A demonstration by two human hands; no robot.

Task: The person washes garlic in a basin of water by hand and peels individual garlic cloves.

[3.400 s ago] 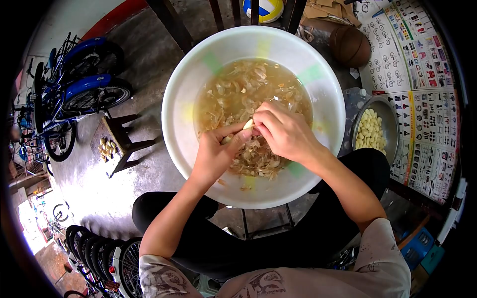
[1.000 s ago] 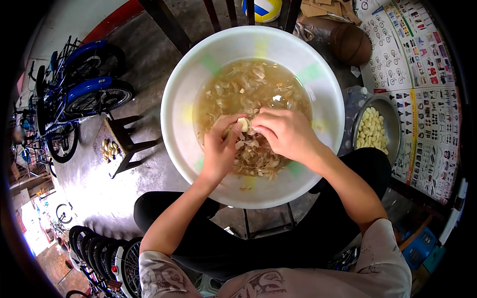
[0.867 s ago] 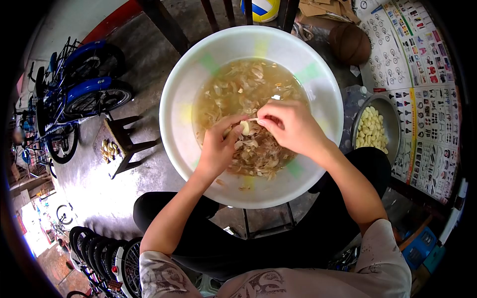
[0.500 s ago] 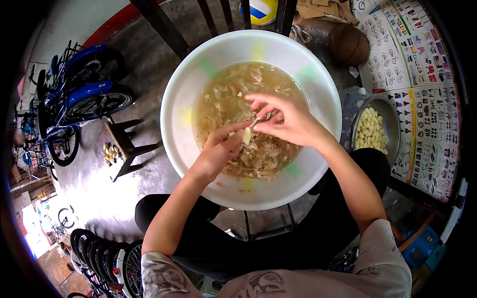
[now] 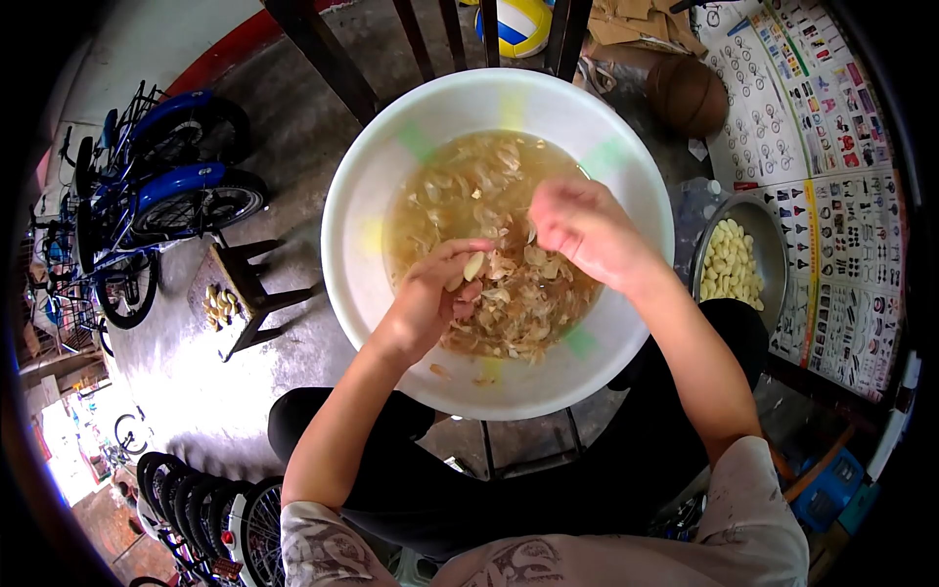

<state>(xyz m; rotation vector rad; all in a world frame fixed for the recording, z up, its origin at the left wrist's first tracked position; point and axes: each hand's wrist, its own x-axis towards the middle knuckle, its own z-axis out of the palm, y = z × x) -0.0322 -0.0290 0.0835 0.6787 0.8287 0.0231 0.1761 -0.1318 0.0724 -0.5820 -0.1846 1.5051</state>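
Over a big white basin (image 5: 354, 157), my left hand (image 5: 423, 301) is closed on a pale peeled garlic clove (image 5: 474, 265), which sticks out between thumb and fingers. Another pale clove partly shows in the same palm. My right hand (image 5: 585, 233) hovers to the right above the basin, its fingers curled together and slightly blurred; what they hold, if anything, is hidden. Below both hands, cloudy water in the basin carries many loose garlic skins (image 5: 533, 318), thickest near the front.
A metal bowl (image 5: 780, 256) of peeled garlic cloves (image 5: 731, 264) stands at my right, beside a clear plastic bottle (image 5: 693, 201). On the left, a small wooden stool (image 5: 249, 293) bears several cloves. A dark chair (image 5: 328, 54), a volleyball (image 5: 515, 27) and a basketball (image 5: 688, 95) lie beyond; bicycles (image 5: 186, 196) stand left.
My right hand has pulled away from the left one, moving right, and its spread fingers have curled in. The left hand keeps the clove in nearly the same place.
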